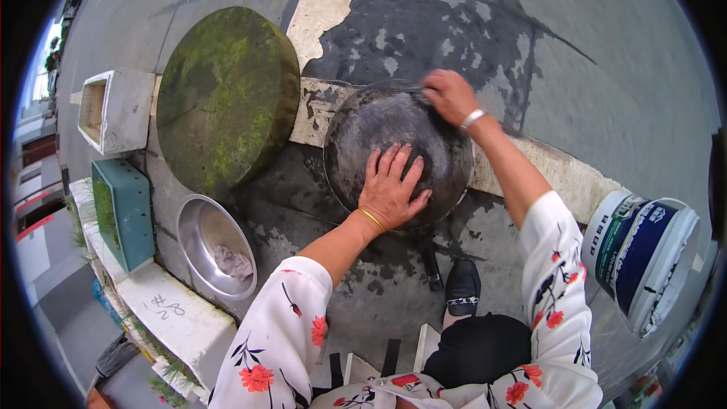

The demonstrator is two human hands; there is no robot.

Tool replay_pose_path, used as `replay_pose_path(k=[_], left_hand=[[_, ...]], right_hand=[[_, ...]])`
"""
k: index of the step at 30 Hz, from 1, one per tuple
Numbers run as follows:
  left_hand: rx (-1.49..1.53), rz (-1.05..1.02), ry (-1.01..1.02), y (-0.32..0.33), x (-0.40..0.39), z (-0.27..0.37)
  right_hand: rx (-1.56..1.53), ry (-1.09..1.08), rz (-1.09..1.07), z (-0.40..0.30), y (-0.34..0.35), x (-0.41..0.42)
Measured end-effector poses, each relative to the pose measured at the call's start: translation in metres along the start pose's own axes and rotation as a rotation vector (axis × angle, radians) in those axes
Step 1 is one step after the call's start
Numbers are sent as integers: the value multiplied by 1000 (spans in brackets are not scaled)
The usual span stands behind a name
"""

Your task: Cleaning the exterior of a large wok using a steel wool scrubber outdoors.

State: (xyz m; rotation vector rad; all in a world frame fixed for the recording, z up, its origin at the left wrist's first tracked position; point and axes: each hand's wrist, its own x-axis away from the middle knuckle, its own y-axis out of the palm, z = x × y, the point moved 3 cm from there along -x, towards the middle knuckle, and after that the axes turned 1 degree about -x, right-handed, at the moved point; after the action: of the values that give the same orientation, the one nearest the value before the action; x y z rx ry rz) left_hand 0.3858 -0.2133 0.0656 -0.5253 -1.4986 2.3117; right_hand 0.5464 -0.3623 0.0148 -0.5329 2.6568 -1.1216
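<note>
A dark, worn metal wok lies upside down on the wet paving, its rounded underside up and its black handle pointing towards me. My left hand rests flat on the wok's underside with its fingers apart. At the wok's far right rim is my right hand, blurred, its fingers curled around something greyish at the rim that is too blurred to name. A steel basin with a wet, pale cloth in it stands to the left of the wok.
Left of the wok is a round, mossy stone slab. Beyond the basin stand a green planter, a white foam box and a pale stone ledge. A plastic paint bucket is at the right. My black shoe is near the handle.
</note>
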Motion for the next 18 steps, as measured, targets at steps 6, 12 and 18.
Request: replay_pose_path(k=[6, 12, 18], left_hand=[[-33, -12, -29, 6, 5, -6], [-9, 2, -12, -3, 1, -2], [-22, 3, -26, 4, 1, -1]], right_hand=[[86, -4, -97, -30, 29, -27], [-11, 182, -112, 49, 0, 16], [209, 278, -332, -15, 43, -66]])
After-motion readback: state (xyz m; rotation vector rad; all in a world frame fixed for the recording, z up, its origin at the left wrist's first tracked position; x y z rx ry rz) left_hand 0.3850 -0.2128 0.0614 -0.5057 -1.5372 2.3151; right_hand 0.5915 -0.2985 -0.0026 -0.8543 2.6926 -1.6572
